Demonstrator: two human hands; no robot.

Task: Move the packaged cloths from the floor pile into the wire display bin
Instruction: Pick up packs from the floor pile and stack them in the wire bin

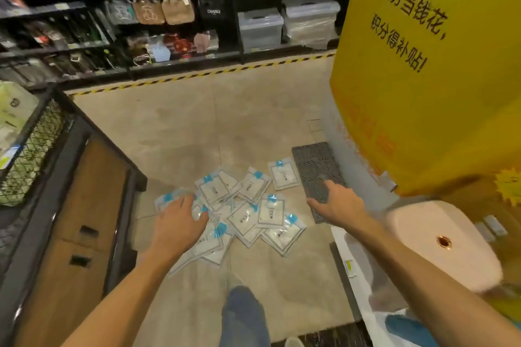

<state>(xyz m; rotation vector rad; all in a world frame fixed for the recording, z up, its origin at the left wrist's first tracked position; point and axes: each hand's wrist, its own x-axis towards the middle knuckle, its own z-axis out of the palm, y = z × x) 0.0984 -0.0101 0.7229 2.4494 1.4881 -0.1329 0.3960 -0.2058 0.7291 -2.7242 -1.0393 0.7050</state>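
Note:
Several packaged cloths, clear flat bags with blue tabs and white labels, lie in a loose pile on the beige floor. My left hand is stretched out with spread fingers over the pile's left side, and I cannot tell if it touches a bag. My right hand is held out open to the right of the pile, over a dark floor grate, holding nothing. The wire display bin stands at the left edge on a dark wood-panelled stand, with packaged goods inside.
A yellow pillar with black characters rises on the right, and a white rounded object sits at its foot. Dark shelves with bags and plastic boxes line the back behind a yellow-black floor stripe. My leg in jeans is below the pile.

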